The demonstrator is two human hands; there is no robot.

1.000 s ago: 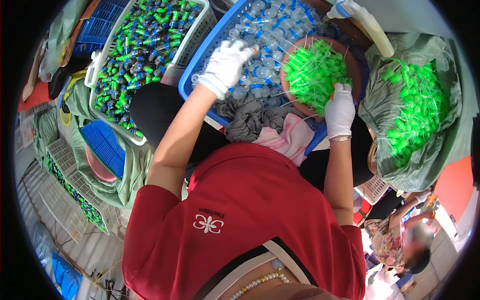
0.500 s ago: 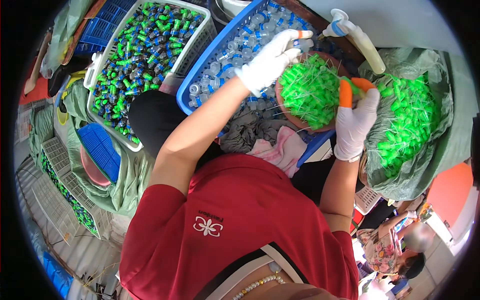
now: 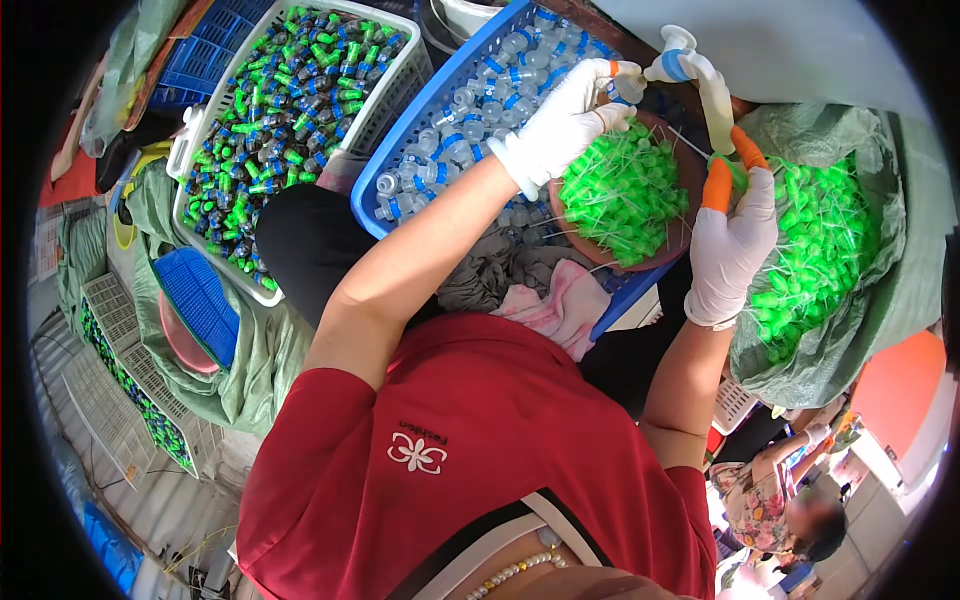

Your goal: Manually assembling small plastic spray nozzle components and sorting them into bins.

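Note:
My gloved left hand [image 3: 572, 118] is closed round a small clear bottle [image 3: 627, 89] with a blue band, held up beside a pale spout [image 3: 680, 62]. My gloved right hand [image 3: 736, 235], with orange covers on two fingertips, pinches a bright green cap [image 3: 733, 172] whose thin white stem points toward the bottle. Cap and bottle are apart. Between my hands lies a round brown bowl [image 3: 688, 185] heaped with green stemmed caps [image 3: 620, 195]. It rests over a blue basket [image 3: 362, 208] full of clear bottles [image 3: 505, 85].
A white crate [image 3: 185, 215] of dark bottles with green caps stands at the left. On the right a green sack [image 3: 800, 385] holds more green caps. Crumpled cloths [image 3: 550, 300] lie by my lap. Another person [image 3: 765, 500] is at the lower right.
My left hand has moved slightly right with the bottle, closer to the spout. My right hand has shifted right with the green cap, now showing its stem.

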